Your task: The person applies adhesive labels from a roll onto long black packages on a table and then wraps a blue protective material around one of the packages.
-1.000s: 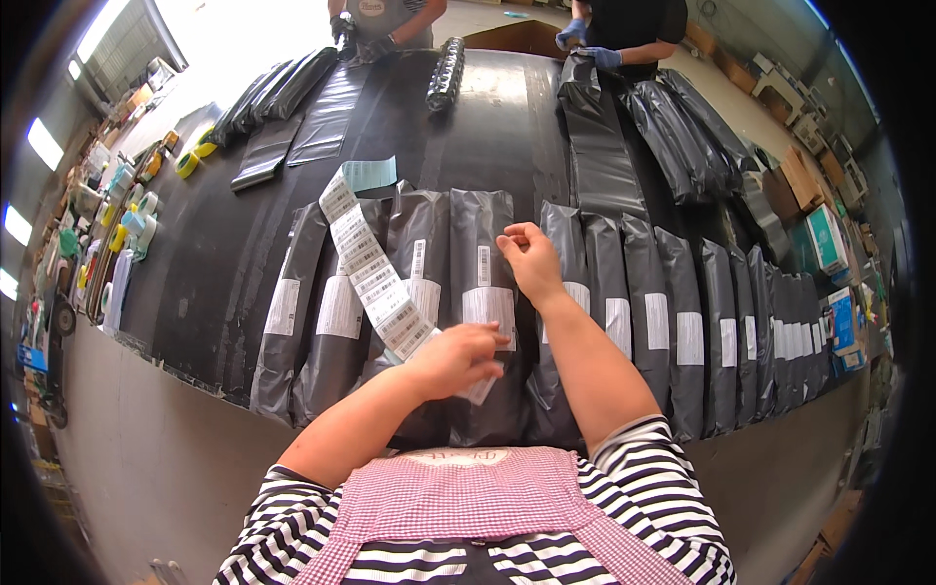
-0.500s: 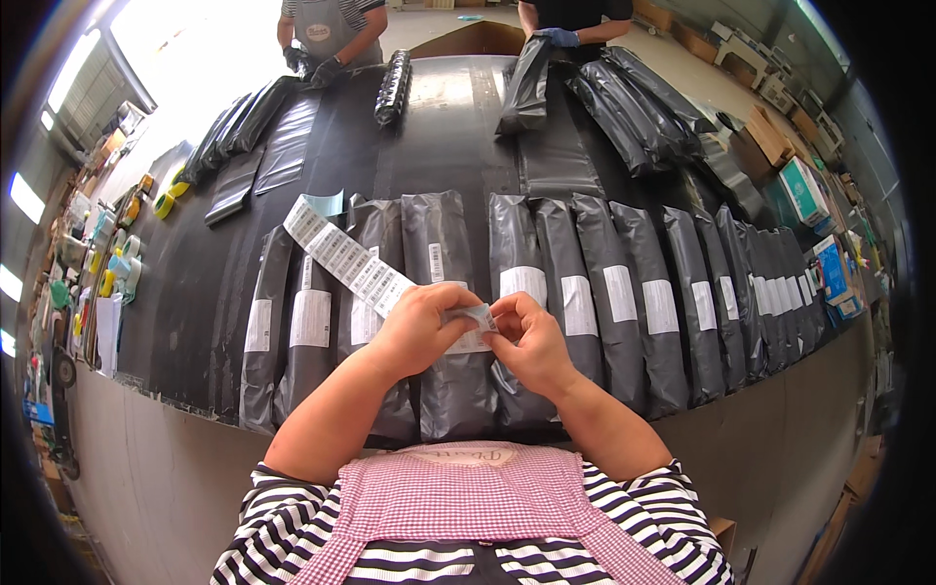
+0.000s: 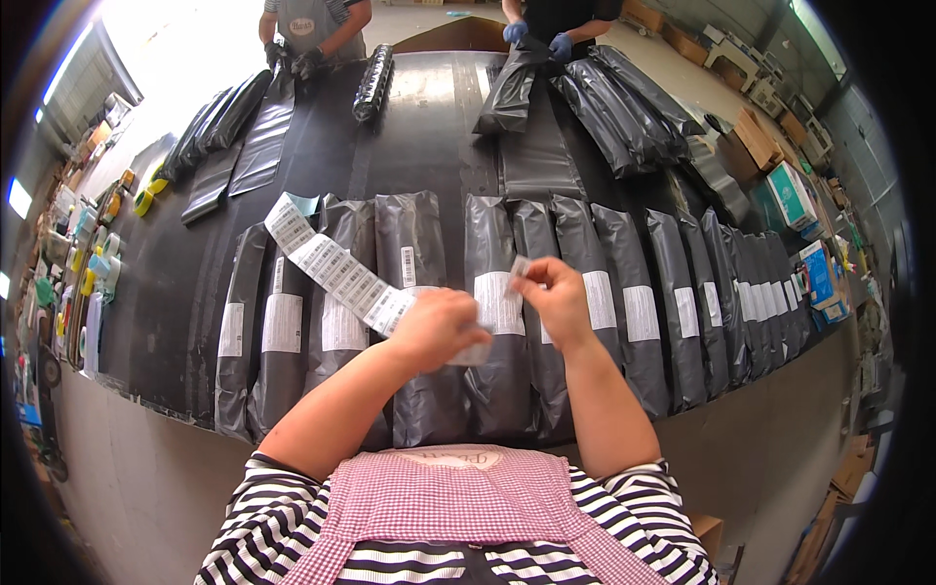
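My left hand [image 3: 441, 328] grips a long white strip of barcode labels [image 3: 333, 267] that trails up and to the left over the bags. A single small white label [image 3: 518, 267] is pinched between thumb and fingers of my right hand [image 3: 559, 294], just peeled away from the strip's end. Both hands hover above a row of grey plastic mailer bags [image 3: 421, 292] lying side by side on the black table [image 3: 429, 127]. Most bags carry a white label; the one under my left hand has only a small tag.
Two other people stand at the far edge, their gloved hands [image 3: 534, 37] handling more grey bags [image 3: 624, 102] and a dark roll [image 3: 373, 80]. Tape rolls and small items [image 3: 97, 263] line the left edge. Cardboard boxes [image 3: 795, 195] stand at the right.
My right hand came back from the bags to the strip, met my left hand, and has now pulled one label free to the right.
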{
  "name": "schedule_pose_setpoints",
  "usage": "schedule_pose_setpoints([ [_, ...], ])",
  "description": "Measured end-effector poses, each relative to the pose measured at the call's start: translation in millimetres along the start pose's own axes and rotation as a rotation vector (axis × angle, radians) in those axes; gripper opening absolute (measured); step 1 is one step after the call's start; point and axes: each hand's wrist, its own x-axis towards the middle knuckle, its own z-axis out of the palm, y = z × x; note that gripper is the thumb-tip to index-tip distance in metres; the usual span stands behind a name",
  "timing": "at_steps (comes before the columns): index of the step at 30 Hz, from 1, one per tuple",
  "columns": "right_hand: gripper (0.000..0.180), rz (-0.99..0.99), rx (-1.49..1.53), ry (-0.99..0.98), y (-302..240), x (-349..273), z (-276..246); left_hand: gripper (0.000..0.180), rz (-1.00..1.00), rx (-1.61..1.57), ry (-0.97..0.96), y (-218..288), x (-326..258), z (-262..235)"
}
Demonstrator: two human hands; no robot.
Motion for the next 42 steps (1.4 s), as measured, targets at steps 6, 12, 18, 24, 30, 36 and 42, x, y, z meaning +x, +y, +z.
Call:
schedule_pose_setpoints([
  [6, 0.018, 0.119, -0.107, -0.14, 43, 69, 0, 0.025, 0.25, -0.043, -0.181, 11, 9, 41],
  [12, 0.014, 0.108, -0.181, -0.156, 48, 77, 8, 0.024, 0.237, -0.053, -0.202, 3, 7, 41],
  [18, 0.014, 0.023, -0.319, -0.123, 54, 74, 9, 0.024, 0.228, -0.087, -0.196, 5, 7, 41],
  [24, 0.025, -0.051, -0.399, -0.17, 42, 68, 10, 0.023, 0.229, -0.114, -0.18, 2, 8, 44],
  [30, 0.034, -0.14, -0.541, 0.046, 43, 96, 21, 0.023, 0.256, -0.115, -0.177, -1, 7, 51],
  [36, 0.037, 0.18, -0.654, 0.049, 46, 125, 25, 0.021, 0.264, -0.127, -0.164, -4, 6, 47],
  [42, 0.053, 0.056, -0.672, -0.053, 44, 85, 24, 0.02, 0.282, -0.167, -0.151, -10, 4, 46],
])
